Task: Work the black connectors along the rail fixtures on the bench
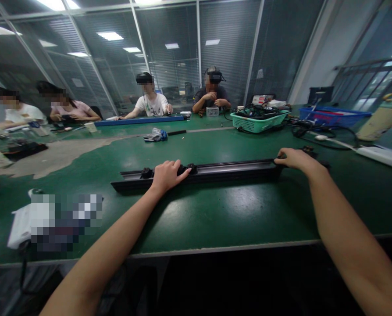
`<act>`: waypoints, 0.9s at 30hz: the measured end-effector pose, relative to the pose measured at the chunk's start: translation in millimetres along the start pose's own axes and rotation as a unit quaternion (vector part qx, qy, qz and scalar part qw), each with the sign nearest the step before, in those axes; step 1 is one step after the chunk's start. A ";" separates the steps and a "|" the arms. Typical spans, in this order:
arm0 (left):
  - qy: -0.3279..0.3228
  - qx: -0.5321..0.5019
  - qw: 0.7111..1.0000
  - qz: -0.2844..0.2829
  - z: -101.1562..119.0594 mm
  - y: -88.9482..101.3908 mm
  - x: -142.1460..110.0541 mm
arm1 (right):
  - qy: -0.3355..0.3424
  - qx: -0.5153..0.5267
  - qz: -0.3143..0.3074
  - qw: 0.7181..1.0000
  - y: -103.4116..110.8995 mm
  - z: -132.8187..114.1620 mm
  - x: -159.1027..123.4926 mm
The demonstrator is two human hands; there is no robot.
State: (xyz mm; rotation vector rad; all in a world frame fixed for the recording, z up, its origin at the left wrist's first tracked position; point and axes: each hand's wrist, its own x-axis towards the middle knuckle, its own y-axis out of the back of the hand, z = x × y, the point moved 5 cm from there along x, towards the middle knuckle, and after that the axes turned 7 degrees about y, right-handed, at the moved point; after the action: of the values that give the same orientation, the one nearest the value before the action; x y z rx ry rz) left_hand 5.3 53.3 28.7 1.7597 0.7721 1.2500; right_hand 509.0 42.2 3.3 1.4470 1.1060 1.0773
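Observation:
A long black metal rail [235, 171] with a channel along its top lies crosswise on the green table. My left hand [169, 175] grips the rail left of its middle, with the thumb along the near side and the fingers over the top. Small black blocks [146, 173] sit in the channel on both sides of that hand. At the rail's right end, my right hand [296, 160] is closed, its thumb and fingers bent onto the end. What lies under its palm is hidden. Dark small parts [309, 151] show just beyond the right hand.
A green basket [260, 123] of cables and a blue basket [334, 115] stand at the back right. Gray gloves [155, 135] lie mid-table. A white box-like device [25, 221] is at front left. Several people sit across the table [215, 219], one beside a blue rail [143, 120].

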 end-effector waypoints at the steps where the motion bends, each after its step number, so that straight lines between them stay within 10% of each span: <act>1: -0.001 0.002 1.000 0.002 0.1 0.5 -0.1 | 0.002 0.007 0.001 1.000 0.6 -0.3 -0.5; 27: 0.001 0.000 1.000 -0.005 -0.2 1.1 -1.3 | -0.117 -0.019 -0.021 0.993 -21.1 28.3 -1.5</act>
State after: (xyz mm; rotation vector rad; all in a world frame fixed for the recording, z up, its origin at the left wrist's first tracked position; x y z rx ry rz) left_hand 4.7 51.7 29.1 1.7528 0.7797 1.2458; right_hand 534.1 37.8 -21.2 1.4716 0.9397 0.8701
